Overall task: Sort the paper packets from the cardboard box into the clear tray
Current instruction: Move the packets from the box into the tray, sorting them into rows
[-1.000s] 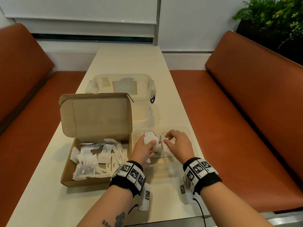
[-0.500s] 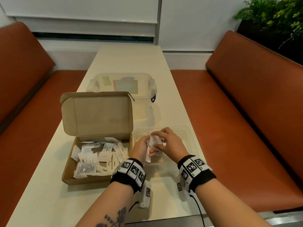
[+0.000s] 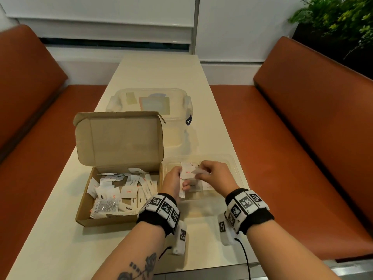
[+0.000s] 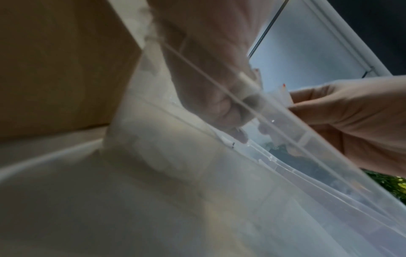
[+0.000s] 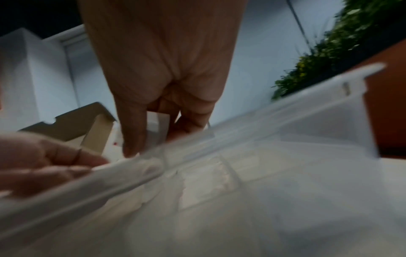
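Over the clear tray (image 3: 235, 168), the left hand (image 3: 173, 183) has its fingers (image 4: 222, 111) curled round a bunch of paper packets (image 3: 186, 173), while the right hand (image 3: 215, 176) pinches one blurred packet (image 3: 198, 171) just beside them. More packets lie in the tray beneath. The open cardboard box (image 3: 86, 211), touching the tray's left side on the bench (image 3: 153, 71), holds many more.

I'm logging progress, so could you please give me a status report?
Left hand grips white paper packets; right hand pinches one. Both over clear plastic tray. Brown cardboard box still stocked. Nothing blocking.

The right hand (image 3: 214, 176) has moved toward nine o'clock to meet the left hand (image 3: 173, 183) over the clear tray (image 3: 236, 168). It now pinches one paper packet (image 3: 198, 171) from the left hand's bunch.
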Demonstrator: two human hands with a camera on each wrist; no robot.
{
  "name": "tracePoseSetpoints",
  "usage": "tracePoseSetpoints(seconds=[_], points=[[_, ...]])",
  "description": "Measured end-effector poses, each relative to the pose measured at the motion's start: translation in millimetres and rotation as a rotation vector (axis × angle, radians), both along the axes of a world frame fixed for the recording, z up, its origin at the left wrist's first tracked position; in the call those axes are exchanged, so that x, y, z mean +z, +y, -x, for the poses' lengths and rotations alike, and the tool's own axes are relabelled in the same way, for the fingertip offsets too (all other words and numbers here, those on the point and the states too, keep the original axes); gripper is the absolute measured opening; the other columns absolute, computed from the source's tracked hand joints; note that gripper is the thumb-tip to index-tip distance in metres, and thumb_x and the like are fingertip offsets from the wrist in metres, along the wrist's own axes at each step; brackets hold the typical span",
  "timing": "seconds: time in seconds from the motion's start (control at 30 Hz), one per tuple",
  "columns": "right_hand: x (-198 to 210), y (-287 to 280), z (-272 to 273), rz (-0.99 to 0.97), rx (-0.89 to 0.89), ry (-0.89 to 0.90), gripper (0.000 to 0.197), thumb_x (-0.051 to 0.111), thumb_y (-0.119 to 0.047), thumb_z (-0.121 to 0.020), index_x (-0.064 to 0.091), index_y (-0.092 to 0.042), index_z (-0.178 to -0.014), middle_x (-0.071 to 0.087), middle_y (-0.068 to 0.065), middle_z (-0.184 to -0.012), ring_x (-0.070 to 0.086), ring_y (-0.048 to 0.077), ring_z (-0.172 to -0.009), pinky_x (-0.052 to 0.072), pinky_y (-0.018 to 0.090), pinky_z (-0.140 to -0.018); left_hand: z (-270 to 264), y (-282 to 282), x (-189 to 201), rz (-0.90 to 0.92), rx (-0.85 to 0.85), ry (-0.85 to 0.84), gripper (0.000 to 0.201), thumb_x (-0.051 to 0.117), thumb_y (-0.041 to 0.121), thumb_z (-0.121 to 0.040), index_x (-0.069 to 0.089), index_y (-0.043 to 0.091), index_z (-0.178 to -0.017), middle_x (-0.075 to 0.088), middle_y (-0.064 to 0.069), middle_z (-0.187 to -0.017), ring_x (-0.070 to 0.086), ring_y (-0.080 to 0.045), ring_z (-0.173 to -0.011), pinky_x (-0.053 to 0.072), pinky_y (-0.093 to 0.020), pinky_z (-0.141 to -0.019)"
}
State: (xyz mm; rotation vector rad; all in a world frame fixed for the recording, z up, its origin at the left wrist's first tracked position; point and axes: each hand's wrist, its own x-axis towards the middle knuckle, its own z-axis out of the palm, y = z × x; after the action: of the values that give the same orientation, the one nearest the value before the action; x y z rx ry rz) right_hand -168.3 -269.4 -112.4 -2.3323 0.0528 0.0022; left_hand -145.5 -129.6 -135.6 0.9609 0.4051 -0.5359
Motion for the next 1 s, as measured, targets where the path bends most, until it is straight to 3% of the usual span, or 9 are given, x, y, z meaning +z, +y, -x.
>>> tracePoseSetpoints(seconds=[0.07, 0.13, 0.23, 0.33, 0.43, 0.6, 0.8, 0.87, 1.0], points=[[1.3, -8.8, -1.0, 0.038, -0.065, 0.025, 0.036, 0.067, -0.015, -0.081, 0.043, -0.028, -0.057, 0.042, -0.011, -0.053, 0.040, 0.007, -0.053, 0.032, 0.012, -0.048, -0.4, 0.4, -0.6, 0.005, 0.016, 0.005, 0.031, 0.031, 0.015, -0.095, 0.056, -0.001, -0.104, 0.059, -0.018, -0.080, 0.031, -0.009, -0.037, 0.023, -0.015, -0.031], [1.5, -16.2, -3.0, 0.174, -0.056, 0.100, 0.033, 0.060, -0.017, -0.089, 0.044, -0.025, -0.061, 0.045, -0.008, -0.061, 0.045, 0.016, -0.066, 0.029, 0.015, -0.049, -0.6, 1.2, -0.7, 0.010, 0.021, 0.006, 0.033, 0.031, 0.016, -0.095, 0.055, -0.002, -0.109, 0.062, -0.023, -0.094, 0.031, -0.009, -0.039, 0.025, -0.016, -0.032], [-2.4, -18.3, -4.3, 0.268, 0.006, 0.233, 0.023, 0.044, -0.010, -0.097, 0.067, -0.010, -0.096, 0.055, 0.009, -0.106, 0.055, 0.025, -0.097, 0.035, 0.017, -0.071, -0.1, 0.9, 1.0, 0.000, 0.025, -0.002, 0.035, 0.031, 0.015, -0.095, 0.054, -0.003, -0.113, 0.063, -0.024, -0.097, 0.031, -0.010, -0.040, 0.025, -0.016, -0.032], [-7.1, -14.7, -2.7, 0.312, 0.045, 0.284, 0.028, 0.040, -0.003, -0.096, 0.060, -0.002, -0.116, 0.041, 0.015, -0.124, 0.051, 0.028, -0.110, 0.040, 0.020, -0.087, 0.0, 0.3, 2.3, -0.017, 0.034, -0.020, 0.036, 0.030, 0.012, -0.094, 0.053, -0.004, -0.115, 0.061, -0.025, -0.097, 0.030, -0.009, -0.039, 0.022, -0.016, -0.033], [-7.4, -11.2, -1.4, 0.307, 0.024, 0.270, 0.028, 0.045, -0.004, -0.094, 0.059, -0.005, -0.118, 0.053, 0.015, -0.117, 0.059, 0.029, -0.103, 0.049, 0.034, -0.089, 0.6, 0.1, 4.1, -0.027, 0.035, -0.024, 0.035, 0.029, 0.011, -0.093, 0.053, -0.004, -0.113, 0.061, -0.025, -0.098, 0.030, -0.010, -0.039, 0.022, -0.016, -0.033], [-0.4, -16.2, 4.0, 0.353, -0.082, 0.205, 0.033, 0.077, -0.019, -0.073, 0.062, -0.022, -0.102, 0.064, -0.001, -0.092, 0.056, 0.016, -0.077, 0.050, 0.030, -0.064, 1.5, 1.0, 5.9, -0.033, 0.033, -0.019, 0.035, 0.029, 0.013, -0.094, 0.054, -0.005, -0.113, 0.061, -0.024, -0.100, 0.030, -0.009, -0.039, 0.023, -0.015, -0.032], [-0.5, -15.5, 1.4, 0.224, 0.002, 0.237, 0.017, 0.049, -0.016, -0.095, 0.064, -0.010, -0.101, 0.066, 0.003, -0.083, 0.051, 0.005, -0.058, 0.040, 0.014, -0.049, 1.4, 0.3, 7.3, -0.060, 0.050, -0.014, 0.038, 0.029, 0.012, -0.095, 0.051, -0.008, -0.119, 0.060, -0.026, -0.101, 0.030, -0.010, -0.038, 0.023, -0.016, -0.032], [-0.6, -15.8, 2.1, 0.268, 0.014, 0.236, 0.025, 0.044, -0.019, -0.098, 0.066, -0.006, -0.097, 0.065, 0.004, -0.084, 0.053, 0.013, -0.067, 0.041, 0.021, -0.056, 1.7, 0.4, 8.1, -0.065, 0.050, -0.021, 0.040, 0.029, 0.012, -0.095, 0.051, -0.010, -0.120, 0.062, -0.025, -0.100, 0.030, -0.009, -0.038, 0.023, -0.016, -0.032], [-3.0, -19.6, 3.4, 0.366, 0.029, 0.233, 0.018, 0.057, -0.021, -0.092, 0.072, -0.015, -0.099, 0.070, -0.001, -0.097, 0.057, 0.010, -0.073, 0.048, 0.023, -0.069, 2.1, 0.4, 8.5, -0.068, 0.055, -0.019, 0.042, 0.029, 0.012, -0.096, 0.048, -0.012, -0.125, 0.062, -0.026, -0.099, 0.031, -0.009, -0.037, 0.023, -0.015, -0.032]])
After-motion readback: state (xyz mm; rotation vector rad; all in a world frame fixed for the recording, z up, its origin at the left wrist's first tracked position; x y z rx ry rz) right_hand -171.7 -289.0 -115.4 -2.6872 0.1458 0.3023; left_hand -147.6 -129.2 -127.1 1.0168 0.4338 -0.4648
